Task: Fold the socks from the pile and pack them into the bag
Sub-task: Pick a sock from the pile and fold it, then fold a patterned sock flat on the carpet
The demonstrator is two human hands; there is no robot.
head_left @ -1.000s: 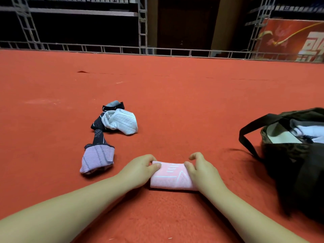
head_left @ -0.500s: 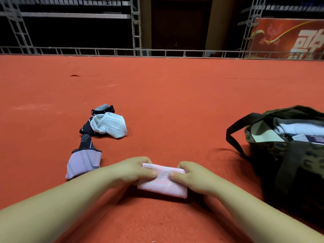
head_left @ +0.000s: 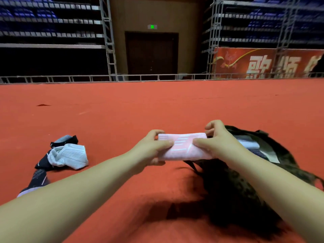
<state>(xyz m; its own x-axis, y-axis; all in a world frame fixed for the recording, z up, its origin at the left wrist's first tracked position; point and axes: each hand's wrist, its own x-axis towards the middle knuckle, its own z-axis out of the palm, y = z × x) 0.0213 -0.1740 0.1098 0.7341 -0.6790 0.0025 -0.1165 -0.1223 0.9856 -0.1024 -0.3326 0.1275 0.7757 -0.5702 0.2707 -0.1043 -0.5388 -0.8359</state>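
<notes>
A folded pink sock (head_left: pixel 183 146) with white markings hangs in the air between my two hands. My left hand (head_left: pixel 150 148) pinches its left end and my right hand (head_left: pixel 215 142) grips its right end. Just behind and below my right hand lies the dark camouflage bag (head_left: pixel 233 186), open at the top, with folded white and dark socks (head_left: pixel 249 145) showing inside. To the left on the red carpet rests the pile: a white sock (head_left: pixel 70 156) over black ones (head_left: pixel 43 163), and a black-and-lilac sock (head_left: pixel 36 181) partly hidden by my left forearm.
Red carpet (head_left: pixel 157 106) stretches far ahead to a low metal railing (head_left: pixel 140 78). Beyond it stand scaffolding, tiered seats, a dark door and a red banner (head_left: pixel 263 64).
Both hands have lifted the folded pink sock off the carpet and carried it right, up to the bag's opening. The view has tilted up and shifted right.
</notes>
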